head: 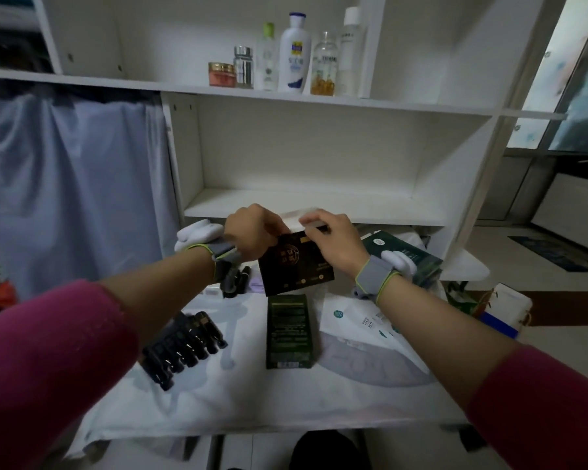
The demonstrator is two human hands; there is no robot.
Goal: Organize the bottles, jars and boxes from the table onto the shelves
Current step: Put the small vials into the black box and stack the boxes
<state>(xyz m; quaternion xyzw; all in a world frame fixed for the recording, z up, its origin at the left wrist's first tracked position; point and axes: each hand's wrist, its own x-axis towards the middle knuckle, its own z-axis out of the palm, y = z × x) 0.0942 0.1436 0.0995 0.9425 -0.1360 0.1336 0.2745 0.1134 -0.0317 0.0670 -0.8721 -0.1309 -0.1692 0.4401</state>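
While stretched fwd over bench [252,395], pinching dark box [296,269] by top edge w/ left grip [252,232] & right grip [333,240], both curled; held tilted above bench, just near of lower shelf [353,205].

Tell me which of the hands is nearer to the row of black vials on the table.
Left. The left hand grips the black box beyond and a little right of the vials; the right hand holds the box's other side, farther right.
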